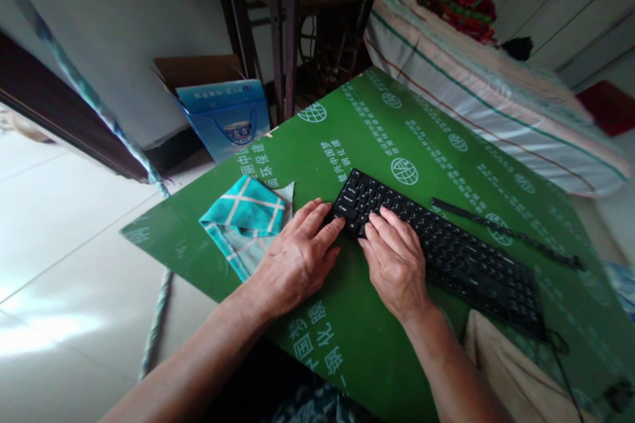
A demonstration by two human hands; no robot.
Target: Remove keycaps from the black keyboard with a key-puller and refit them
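Bare forearms point(223, 337) closest. Left hand point(302, 256), fingers loosely bent, touches left end of long black plastic keyboard point(449, 244) on green white-lettered board point(357, 317); right hand point(395, 263) curled over keyboard; grip unclear. Best: steady end, light pressure.

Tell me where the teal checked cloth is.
In the head view, the teal checked cloth lies folded on the green printed board, toward its left corner, beside the left hand and left of the black keyboard.

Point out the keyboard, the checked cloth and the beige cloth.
Keyboard point(459, 261): head view, on its middle keys.
Checked cloth point(252, 209): head view, on its turquoise fold.
Beige cloth point(513, 370): head view, on its visible middle.
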